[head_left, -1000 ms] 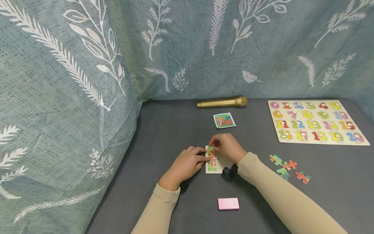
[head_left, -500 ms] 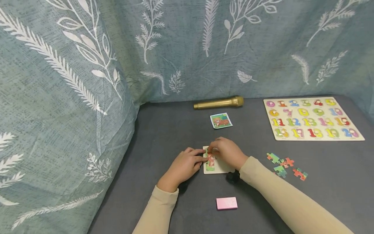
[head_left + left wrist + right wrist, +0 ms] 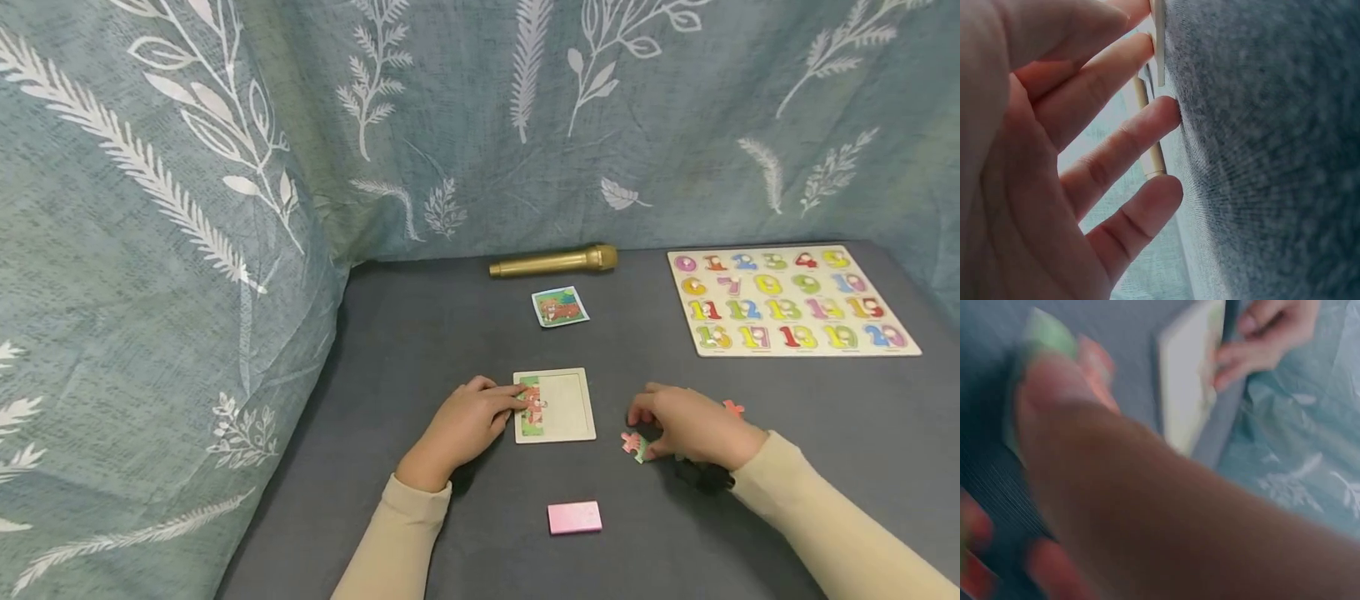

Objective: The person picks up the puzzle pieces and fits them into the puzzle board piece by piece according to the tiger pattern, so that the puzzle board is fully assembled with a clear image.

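A square wooden puzzle tray (image 3: 570, 408) lies on the dark tabletop, with pieces showing a red animal on green (image 3: 533, 423) along its left side. My left hand (image 3: 468, 425) rests at the tray's left edge, its fairly straight fingers reaching onto those pieces. To the right of the tray, my right hand (image 3: 693, 425) pinches a red-and-green puzzle piece (image 3: 634, 445) low over the table. In the blurred right wrist view the thumb (image 3: 1060, 387) covers part of the piece. A red puzzle piece (image 3: 733, 407) shows behind the right hand, which hides other loose pieces.
Beyond the tray lies a small picture card (image 3: 560, 307), with a gold microphone (image 3: 553, 262) behind it. A wooden number board (image 3: 791, 304) occupies the back right. Nearer me sits a pink block (image 3: 574, 517). Patterned cloth (image 3: 450, 125) bounds the back and left.
My right hand has left the tray and moved right to the loose pieces, where one piece now appears farther left. My left hand stays at the tray. The head view has shifted slightly.
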Available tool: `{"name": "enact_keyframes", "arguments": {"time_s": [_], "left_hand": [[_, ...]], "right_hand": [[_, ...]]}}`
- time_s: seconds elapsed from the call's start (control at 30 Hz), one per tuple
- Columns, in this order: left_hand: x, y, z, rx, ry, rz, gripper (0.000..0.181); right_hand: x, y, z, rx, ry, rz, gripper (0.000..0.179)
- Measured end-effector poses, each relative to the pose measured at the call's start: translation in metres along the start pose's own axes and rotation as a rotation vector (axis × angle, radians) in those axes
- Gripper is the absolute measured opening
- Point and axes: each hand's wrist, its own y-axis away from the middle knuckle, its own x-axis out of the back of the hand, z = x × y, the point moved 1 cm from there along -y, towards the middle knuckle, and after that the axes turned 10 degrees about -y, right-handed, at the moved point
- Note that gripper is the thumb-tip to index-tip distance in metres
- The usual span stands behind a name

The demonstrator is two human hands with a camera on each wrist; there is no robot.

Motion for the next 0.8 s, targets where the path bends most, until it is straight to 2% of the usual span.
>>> {"name": "enact_keyframes", "arguments": {"time_s": [0.13, 0.27, 0.4, 0.53, 0.63, 0.8], "left_hand": [[0.001, 0.001, -0.004, -0.001, -0.019, 0.005, 0.036], [0.000, 0.002, -0.004, -0.013, -0.043, -0.040, 0.045], [0.000, 0.002, -0.002, -0.026, -0.071, -0.077, 0.045], [0.000, 0.001, 0.000, -0.014, -0.077, -0.101, 0.046], [0.000, -0.001, 0.001, -0.002, -0.061, -0.117, 0.049], [-0.002, -0.002, 0.003, 0.015, -0.042, -0.126, 0.048]], "right_hand": [[-0.013, 0.002, 0.004, 0.040, -0.057, 0.036, 0.034], [-0.015, -0.004, 0.002, 0.048, -0.127, 0.042, 0.033], [-0.011, -0.015, -0.005, 0.014, -0.303, 0.037, 0.027], [-0.008, -0.030, -0.013, -0.019, -0.461, 0.131, 0.016], [-0.010, -0.042, -0.017, -0.041, -0.511, 0.199, 0.018], [-0.017, -0.058, -0.020, -0.067, -0.545, 0.249, 0.017]]}}
